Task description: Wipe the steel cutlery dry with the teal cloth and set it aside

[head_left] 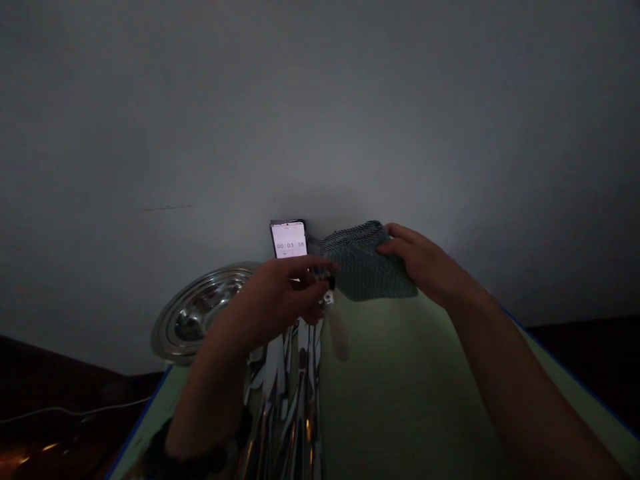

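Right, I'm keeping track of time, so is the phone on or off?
On: the phone is lit up and shows the digits 00:03:38.

the cloth [373,270] is a muted grey-green with a fine, regular woven texture, and its upper part shows a black and pale grey speckled weave. the blurred utensil [339,333] is dull pinkish grey, with a bright silvery-white patch at its top. the cutlery [301,373] is silver, streaked with dark reflections and a few orange glints. the bowl [173,328] is shiny silver, ringed with light and dark bands. the tabletop [400,393] is plain pale green, edged in blue. the phone [290,239] has a pale pinkish-white screen with grey digits and a black rim. the wall [320,120] is grey, the wristband [193,460] black and the cable [75,412] white.
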The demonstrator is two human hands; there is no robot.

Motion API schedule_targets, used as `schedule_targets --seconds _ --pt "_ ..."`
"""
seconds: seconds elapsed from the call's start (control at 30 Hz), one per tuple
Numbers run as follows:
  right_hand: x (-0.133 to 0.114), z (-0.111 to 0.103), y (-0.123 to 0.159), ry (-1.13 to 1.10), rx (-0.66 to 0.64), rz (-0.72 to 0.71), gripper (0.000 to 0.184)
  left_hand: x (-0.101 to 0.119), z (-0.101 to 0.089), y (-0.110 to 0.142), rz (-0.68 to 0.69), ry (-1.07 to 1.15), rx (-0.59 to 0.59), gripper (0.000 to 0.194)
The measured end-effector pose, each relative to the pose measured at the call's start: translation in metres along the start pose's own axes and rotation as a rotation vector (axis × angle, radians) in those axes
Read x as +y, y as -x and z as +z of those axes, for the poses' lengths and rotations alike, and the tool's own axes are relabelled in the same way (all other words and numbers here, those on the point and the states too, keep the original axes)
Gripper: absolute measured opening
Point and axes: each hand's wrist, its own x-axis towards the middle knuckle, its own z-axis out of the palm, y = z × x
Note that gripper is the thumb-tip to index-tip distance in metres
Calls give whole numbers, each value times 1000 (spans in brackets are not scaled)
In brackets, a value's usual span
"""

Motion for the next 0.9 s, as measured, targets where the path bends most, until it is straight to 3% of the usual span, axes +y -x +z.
schedule_targets --seconds 0.07,0.2,0.23,0.4,0.47,0.6,0.77,0.9 --pt "-8 5 7 73 -68 7 5 1 0 -1 -16 60 44 25" --pt "-15 15 16 113 -437 -31 23 6 1 -3 -17 111 193 18" --pt "-15 17 17 113 -479 -58 30 8 2 -3 -18 107 225 18" --pt "-7 26 13 202 -326 -39 25 14 7 -4 14 131 288 14" --pt "-5 27 13 227 -373 -2 29 15 7 -4 47 66 288 13" --pt "-7 22 14 398 -453 -71 24 13 3 -1 74 -16 132 15" --pt "-12 20 15 688 -330 -169 18 15 -3 5 2 -178 28 26" --pt "-11 27 16 776 -338 -264 26 12 0 8 79 -406 -63 37"
